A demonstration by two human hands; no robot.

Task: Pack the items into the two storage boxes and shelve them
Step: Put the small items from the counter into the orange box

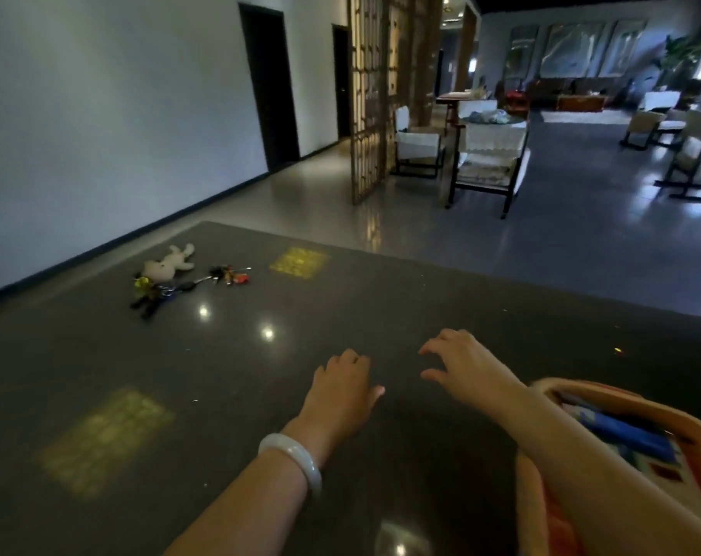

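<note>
Lower right of frame: orange storage box point(605, 467), open top, blue and patterned contents inside, partly hidden by the right forearm crossing over it.

Lower centre: left forearm with a pale bangle point(296, 461) on the wrist. Left hand point(342, 389) lies palm down on the dark glossy table point(100, 355), fingers point(350, 357) loosely bent, holding nothing. Thumb sticks out to the right.

Just right of it and slightly further: right hand point(461, 365), palm down, fingers spread and curved, tips near the table surface, holding nothing. Contact with the table: cannot tell. The two hands are near each other, not touching.

Left half of the table: two yellowish light patches, one low left, one upper middle, plus small bright lamp reflections.

Upper left of the table, well apart from the hands: small white plush toy point(168, 264), and just beside it a loose bunch of keychains point(188, 284) with dark, yellow-green and red-orange bits. Details too small to tell.

Beyond the table: shiny floor, white wall with dark doors at upper left, wooden lattice screen point(366, 94) at top centre, chairs point(487, 158) to its right.
</note>
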